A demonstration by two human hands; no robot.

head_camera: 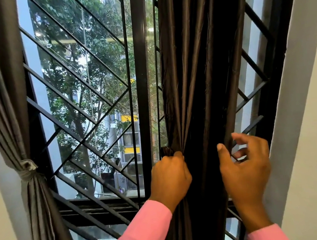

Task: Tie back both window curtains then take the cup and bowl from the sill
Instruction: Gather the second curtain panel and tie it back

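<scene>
— What have the hands got?
— My left hand grips the gathered right curtain at its left edge. My right hand is half open, thumb on the cloth's right side.
— And the other curtain?
— The left curtain hangs far left, cinched by a band, beside the window bars.

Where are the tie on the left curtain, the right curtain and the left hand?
Tie (27, 172): head view, on the band round the gathered cloth.
Right curtain (198, 77): head view, on its middle folds.
Left hand (170, 176): head view, on its back.
</scene>
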